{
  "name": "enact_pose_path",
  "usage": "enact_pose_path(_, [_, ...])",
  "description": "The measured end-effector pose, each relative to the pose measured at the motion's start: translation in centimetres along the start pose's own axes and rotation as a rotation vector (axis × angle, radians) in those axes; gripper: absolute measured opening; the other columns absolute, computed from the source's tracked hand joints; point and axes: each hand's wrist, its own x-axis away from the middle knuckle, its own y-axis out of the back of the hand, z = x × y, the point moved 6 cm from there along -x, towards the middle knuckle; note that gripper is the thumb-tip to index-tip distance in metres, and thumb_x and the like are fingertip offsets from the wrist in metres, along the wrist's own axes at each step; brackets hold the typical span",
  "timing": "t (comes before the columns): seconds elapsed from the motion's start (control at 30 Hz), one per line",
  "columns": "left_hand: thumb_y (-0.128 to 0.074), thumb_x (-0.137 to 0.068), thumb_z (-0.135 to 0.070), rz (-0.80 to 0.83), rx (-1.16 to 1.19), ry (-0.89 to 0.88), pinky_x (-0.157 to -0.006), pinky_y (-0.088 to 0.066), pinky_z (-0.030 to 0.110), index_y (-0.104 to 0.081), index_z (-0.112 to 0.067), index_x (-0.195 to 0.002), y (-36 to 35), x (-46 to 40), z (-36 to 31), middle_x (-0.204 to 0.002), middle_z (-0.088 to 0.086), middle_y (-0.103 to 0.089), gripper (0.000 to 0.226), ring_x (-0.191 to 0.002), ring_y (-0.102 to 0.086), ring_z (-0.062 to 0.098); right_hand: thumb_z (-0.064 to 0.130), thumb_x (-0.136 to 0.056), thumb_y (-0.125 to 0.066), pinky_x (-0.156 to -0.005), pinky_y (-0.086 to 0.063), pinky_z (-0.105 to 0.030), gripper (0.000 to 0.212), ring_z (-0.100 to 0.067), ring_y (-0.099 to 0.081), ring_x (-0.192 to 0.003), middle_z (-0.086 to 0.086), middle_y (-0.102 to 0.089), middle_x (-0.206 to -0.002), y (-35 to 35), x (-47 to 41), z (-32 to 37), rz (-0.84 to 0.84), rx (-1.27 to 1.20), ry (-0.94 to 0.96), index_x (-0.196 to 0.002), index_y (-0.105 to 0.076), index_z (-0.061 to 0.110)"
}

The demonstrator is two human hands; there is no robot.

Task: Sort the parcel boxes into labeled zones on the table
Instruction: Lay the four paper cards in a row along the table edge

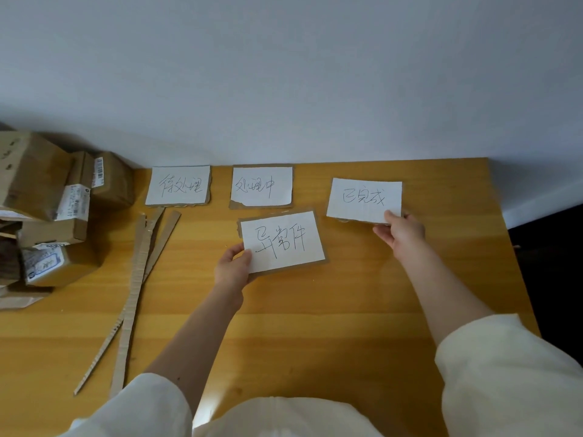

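— Parcel boxes (pixel 47 209) sat in a heap at the far left of the table (pixel 347 310), some on top of others. Where were the signs?

— Two signs lay flat by the wall (pixel 284 74): the far-left sign (pixel 178 184) and the middle sign (pixel 262 186). The left hand (pixel 232 268) pinched the near-left corner of the tilted sign (pixel 282 240). The right hand (pixel 402 231) pinched the near edge of the right sign (pixel 364 200).

— What lay in between?

— Long cardboard strips (pixel 138 279) lay on the table between the boxes and the signs, reaching toward the near edge.

— Could you see everything?

— No. The heap was cut off at the left side, and its stickers were too small to read. Cream sleeves (pixel 504 373) covered the near part of the table.

— Where was there room?

— Bare wood showed between the two arms and near the right edge, past the right sign.
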Motion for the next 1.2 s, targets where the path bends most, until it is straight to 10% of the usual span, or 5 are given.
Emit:
enact_pose_path(0.27, [-0.053,-0.096,-0.014,0.022,-0.024,0.025,-0.070,-0.053,0.029,-0.058,-0.021,-0.118,-0.8,-0.9,-0.2,-0.114,0.006,-0.063,0.023,-0.091,-0.060,0.017,0.014,-0.096,-0.059,-0.076,-0.057,-0.030,0.030,-0.021,-0.062,-0.099,-0.007,-0.062,-0.122,-1.7,-2.0,-0.5,0.030,0.192,0.032,-0.125,-0.054,0.010])
enact_pose_path(0.43, [-0.052,-0.097,-0.014,0.043,-0.037,0.031,-0.082,-0.054,0.036,-0.057,-0.020,-0.120,-1.5,-1.2,-0.1,-0.111,0.004,-0.063,0.025,-0.093,-0.059,0.018,0.026,-0.091,-0.062,-0.102,-0.043,-0.040,0.052,-0.030,-0.042,-0.131,-0.009,-0.044,-0.142,-1.4,-1.4,1.0,-0.191,0.752,0.370,-0.140,-0.046,0.018])
enact_pose_path(0.57, [-0.052,-0.097,-0.015,0.051,-0.042,0.041,-0.086,-0.053,0.038,-0.058,-0.021,-0.118,-2.1,-1.6,0.0,-0.102,0.000,-0.062,0.022,-0.087,-0.059,0.015,0.019,-0.095,-0.057,-0.112,-0.030,-0.037,0.033,-0.028,-0.037,-0.137,-0.005,-0.051,-0.143,-4.4,-0.3,0.0,0.105,0.987,0.700,-0.128,-0.062,0.019])
enact_pose_path(1.2, [-0.052,-0.097,-0.015,0.074,-0.048,0.051,-0.077,-0.052,0.034,-0.057,-0.021,-0.122,-2.6,-3.4,-0.5,-0.109,0.004,-0.064,0.027,-0.088,-0.060,0.015,0.040,-0.097,-0.053,-0.120,-0.016,-0.039,0.040,-0.022,-0.018,-0.149,0.001,-0.030,-0.159,-8.5,-3.5,1.1,0.267,1.254,0.639,-0.135,-0.055,0.028])
